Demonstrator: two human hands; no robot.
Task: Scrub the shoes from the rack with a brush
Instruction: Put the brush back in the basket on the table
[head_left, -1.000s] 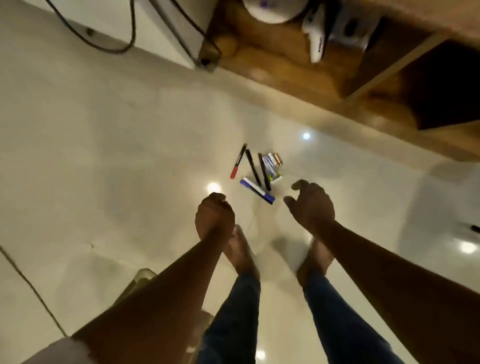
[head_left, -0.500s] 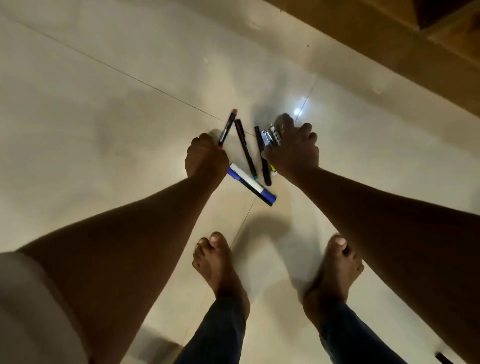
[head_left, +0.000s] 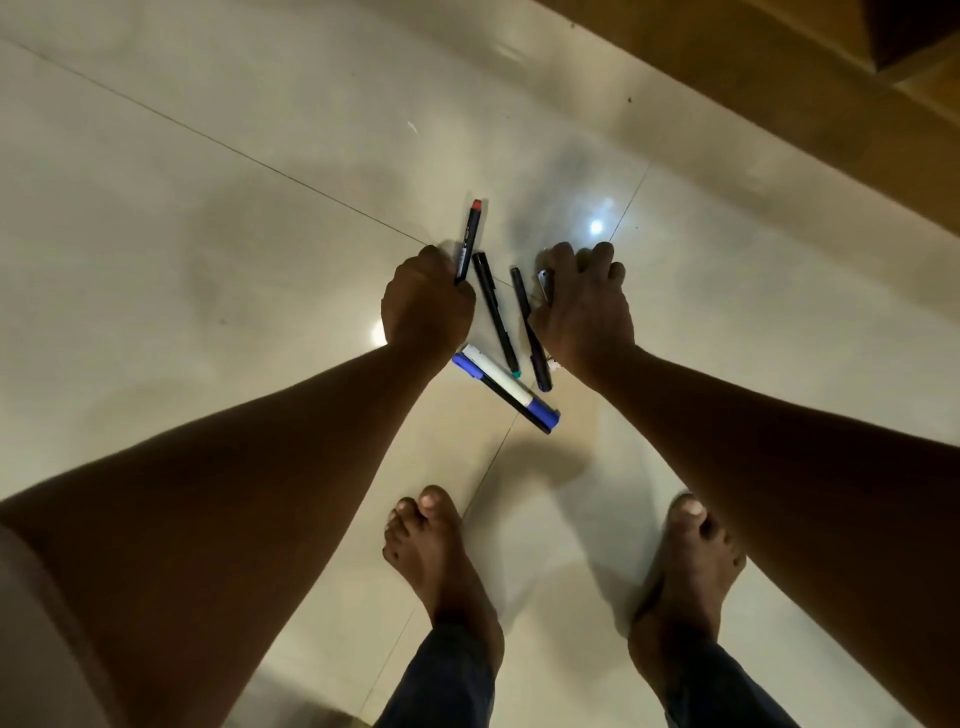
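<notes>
**Left fist on red-tipped pen, right hand down on the pile**

Gripped tight in the left hand: a dark pen with a red tip, fingers curled fully round the lower barrel, red end poking up and away past the knuckles. Back of the hand turned to the camera, wrist straight, forearm running long and low from the bottom left corner.

Over on the other side, right hand palm-down on the far edge of the pile, fingers bent and bunched over a small silvery item, only a sliver showing at the thumb side. Pinched or merely covered? Cannot tell from here. Right forearm stretched in from the right edge, angled to meet the left, both arms reaching well forward and down.

Between the two hands, flat on the glossy tiled floor: a black pen with a teal end, and a dark blue pen just beside the right thumb. Nearer the body, a white-and-blue marker lying crosswise, touching a second blue pen alongside it.

Bare feet planted below, left foot and right foot, dark trouser cuffs at the ankles. Wooden furniture across the top right.

No shoes, rack or brush anywhere in view.
</notes>
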